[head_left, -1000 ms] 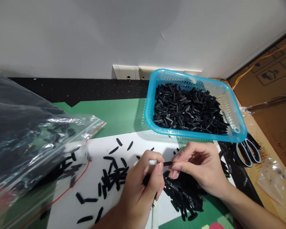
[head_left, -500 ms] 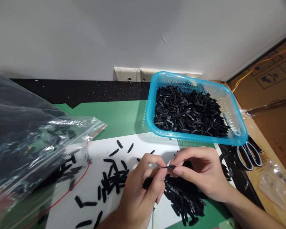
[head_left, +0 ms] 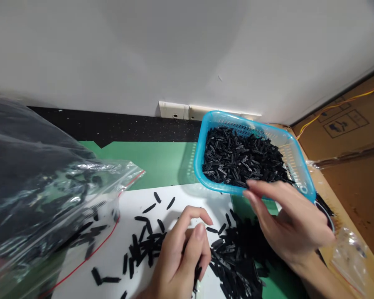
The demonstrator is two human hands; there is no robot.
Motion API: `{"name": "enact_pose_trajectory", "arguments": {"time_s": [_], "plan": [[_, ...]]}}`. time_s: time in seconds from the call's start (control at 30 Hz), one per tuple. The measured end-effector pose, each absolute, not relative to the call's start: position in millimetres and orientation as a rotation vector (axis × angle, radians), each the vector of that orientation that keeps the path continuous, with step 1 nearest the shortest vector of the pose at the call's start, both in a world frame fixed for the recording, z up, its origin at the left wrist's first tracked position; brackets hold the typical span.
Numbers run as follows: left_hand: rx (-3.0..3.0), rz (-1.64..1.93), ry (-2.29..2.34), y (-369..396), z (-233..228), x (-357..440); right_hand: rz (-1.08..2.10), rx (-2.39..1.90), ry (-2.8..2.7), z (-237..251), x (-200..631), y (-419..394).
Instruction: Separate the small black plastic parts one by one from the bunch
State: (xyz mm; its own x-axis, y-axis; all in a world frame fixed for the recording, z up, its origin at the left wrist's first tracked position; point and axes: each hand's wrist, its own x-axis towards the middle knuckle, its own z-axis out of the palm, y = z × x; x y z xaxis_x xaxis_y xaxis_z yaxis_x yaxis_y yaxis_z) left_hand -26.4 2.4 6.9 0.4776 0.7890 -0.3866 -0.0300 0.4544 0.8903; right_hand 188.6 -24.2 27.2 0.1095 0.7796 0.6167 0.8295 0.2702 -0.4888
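My right hand (head_left: 291, 222) hovers with fingers spread at the near rim of a blue basket (head_left: 198, 164) heaped with small black plastic pieces (head_left: 237, 160). Nothing shows between its fingers. My left hand (head_left: 180, 253) rests curled on a white sheet (head_left: 134, 199), and dark pieces peek out from under its fingers. Between the two hands lies a loose pile of the same black pieces (head_left: 237, 257). Several more are scattered over the sheet to the left.
A large clear zip bag (head_left: 43, 187) holding black pieces bulges in from the left. The green mat (head_left: 156, 162) runs under sheet and basket. Scissors (head_left: 326, 205) are mostly hidden behind my right hand. A small clear bag (head_left: 350, 249) and a cardboard box (head_left: 345, 124) are at right.
Both hands were pinching one thin black piece together. My right hand has now lifted away toward the basket with its fingers spread, and my left hand has dropped lower. The view tilted slightly.
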Motion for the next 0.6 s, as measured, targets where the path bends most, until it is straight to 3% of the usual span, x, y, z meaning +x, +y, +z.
{"name": "enact_pose_trajectory", "arguments": {"time_s": [0.17,0.33,0.47,0.6], "plan": [[0.863,0.581,0.972,8,8,-29,-0.142,-1.449,-1.785,26,182,-28],[0.729,0.536,0.93,10,15,-27,0.16,-1.228,-2.114,22,153,-41],[0.711,0.583,0.971,8,17,-26,0.165,-1.061,-2.014,10,140,-36],[0.793,0.566,0.882,5,5,-30,0.392,-1.104,-1.881,4,140,-32]]}}
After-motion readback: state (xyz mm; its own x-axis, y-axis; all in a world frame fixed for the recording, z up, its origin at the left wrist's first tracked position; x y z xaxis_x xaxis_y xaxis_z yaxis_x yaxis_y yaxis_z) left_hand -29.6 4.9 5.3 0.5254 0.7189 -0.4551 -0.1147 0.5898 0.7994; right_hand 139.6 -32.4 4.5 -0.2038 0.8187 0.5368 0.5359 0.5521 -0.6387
